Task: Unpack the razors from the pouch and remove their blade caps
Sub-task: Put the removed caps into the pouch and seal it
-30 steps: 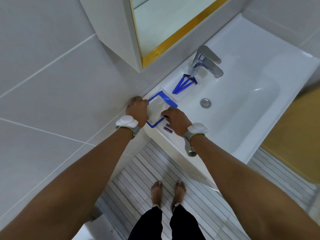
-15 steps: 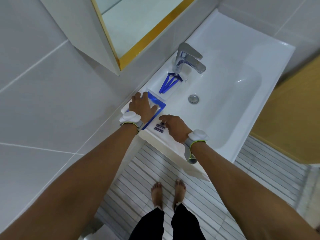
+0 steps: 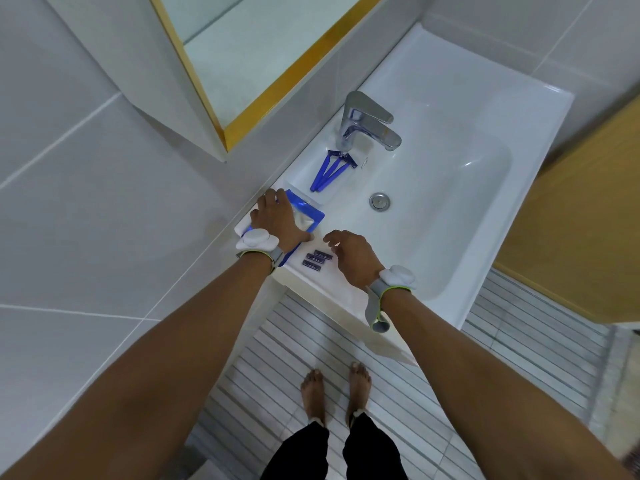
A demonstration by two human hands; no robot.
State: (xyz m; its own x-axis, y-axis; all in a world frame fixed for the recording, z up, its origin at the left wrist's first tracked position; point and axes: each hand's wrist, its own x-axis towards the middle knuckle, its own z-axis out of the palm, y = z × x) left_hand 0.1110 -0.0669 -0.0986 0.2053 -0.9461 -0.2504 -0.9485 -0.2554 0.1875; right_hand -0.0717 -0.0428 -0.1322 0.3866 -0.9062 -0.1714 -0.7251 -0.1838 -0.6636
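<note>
Three blue razors (image 3: 331, 169) lie side by side on the sink's back ledge, heads toward the tap. A clear pouch with a blue border (image 3: 307, 216) lies flat on the sink's left corner. My left hand (image 3: 278, 221) rests flat on top of it, fingers spread. Three dark blade caps (image 3: 317, 259) sit in a row on the sink rim just right of the pouch. My right hand (image 3: 351, 252) hovers beside the caps with loosely curled fingers, holding nothing.
A chrome tap (image 3: 369, 124) stands behind the razors. The white sink (image 3: 485, 109) has a drain (image 3: 379, 201) in its basin. A mirror with a yellow edge (image 3: 277, 81) hangs above. A wooden panel (image 3: 588, 220) is at right. Slatted floor and my bare feet are below.
My left hand moved from gripping the pouch's edge to lying flat on it. My right hand let go of the pouch and drew back to the right, uncovering the caps.
</note>
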